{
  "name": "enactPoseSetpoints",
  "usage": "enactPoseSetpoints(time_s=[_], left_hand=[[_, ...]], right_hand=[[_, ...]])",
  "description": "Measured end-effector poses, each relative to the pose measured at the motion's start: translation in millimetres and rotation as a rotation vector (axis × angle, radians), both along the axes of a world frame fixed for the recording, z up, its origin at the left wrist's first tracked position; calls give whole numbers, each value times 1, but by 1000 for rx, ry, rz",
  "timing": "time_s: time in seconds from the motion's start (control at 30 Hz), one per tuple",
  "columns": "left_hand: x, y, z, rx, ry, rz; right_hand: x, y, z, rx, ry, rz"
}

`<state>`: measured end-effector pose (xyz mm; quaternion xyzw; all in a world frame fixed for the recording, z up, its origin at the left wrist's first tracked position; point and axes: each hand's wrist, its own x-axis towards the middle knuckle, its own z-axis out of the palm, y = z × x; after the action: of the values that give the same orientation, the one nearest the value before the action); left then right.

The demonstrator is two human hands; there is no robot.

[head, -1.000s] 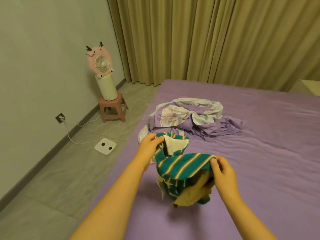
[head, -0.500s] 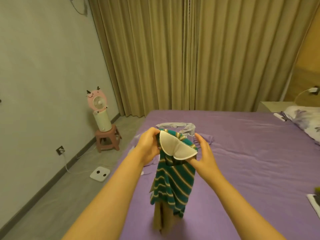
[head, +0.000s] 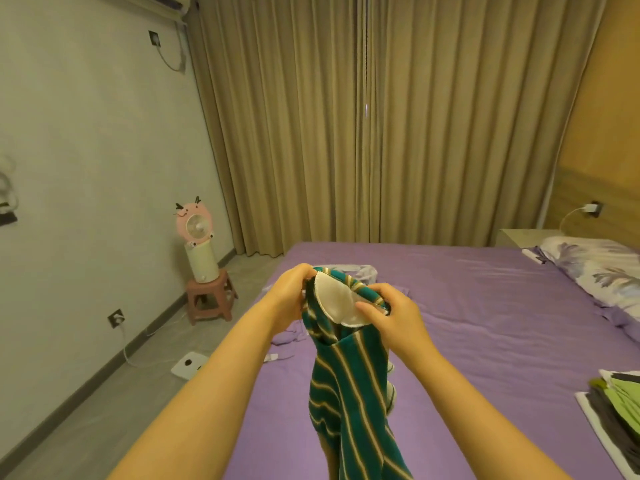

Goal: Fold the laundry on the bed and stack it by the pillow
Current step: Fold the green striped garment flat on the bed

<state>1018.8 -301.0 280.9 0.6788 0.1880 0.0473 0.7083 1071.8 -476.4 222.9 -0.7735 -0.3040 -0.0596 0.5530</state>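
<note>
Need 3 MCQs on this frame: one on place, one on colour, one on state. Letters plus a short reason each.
1. Where is the folded stack?
A. on the stool
B. on the bed, at the right edge of view
C. on the floor

2. What colour is the striped garment?
A. red with white stripes
B. plain grey
C. green with pale stripes

3. How is the garment held?
A. lying flat on the bed
B. hanging from both hands
C. draped over the fan

Answers:
1 B: the stack rests on the purple sheet at the right edge.
2 C: green cloth with pale stripes shows.
3 B: the left hand and right hand grip its top and it hangs down.
</note>
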Motion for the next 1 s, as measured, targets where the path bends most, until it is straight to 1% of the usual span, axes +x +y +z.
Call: enactPoseSetpoints(time_s=[0.07, 0.13, 0.2, 0.3, 0.33, 0.37, 0.43, 0.5, 0.63, 0.7, 0.8, 0.9, 0.93, 1.0], left_hand=[[-10, 3, 0, -3, 64, -161], [-17, 2, -4, -55, 152, -313], [-20, -3, -13, -96, 231, -397], [-22, -15, -24, -138, 261, -519], [-25, -18, -27, -111, 255, -525], [-27, -19, -29, -36, 237, -490], [-33, -13, -31, 216, 170, -388], [-42, -6, -25, 420, 112, -399], [-60, 7, 8, 729, 39, -528], [-68, 9, 27, 855, -14, -590], [-80, 10, 50, 910, -64, -658], [-95, 13, 65, 902, -116, -703], [-100, 15, 69, 893, -124, -715], [-111, 21, 72, 900, -119, -749]], right_hand=[[-8, -4, 4, 48, -47, -53], [-19, -4, 7, 63, -129, -141], [-36, -1, 7, 39, -234, -194], [-73, 7, -8, -26, -440, -152], [-86, 10, -15, -69, -500, -111], [-99, 12, -24, -108, -518, -56], [-119, 10, -38, -147, -445, 47], [-129, 2, -49, -149, -353, 68], [-122, -13, -59, -183, -185, -96], [-116, -15, -57, -206, -119, -135], [-110, -5, -39, -205, -92, -95], [-110, 10, -20, -296, -104, 6], [-112, 14, -15, -315, -81, 54], [-119, 18, -7, -244, 74, 182]])
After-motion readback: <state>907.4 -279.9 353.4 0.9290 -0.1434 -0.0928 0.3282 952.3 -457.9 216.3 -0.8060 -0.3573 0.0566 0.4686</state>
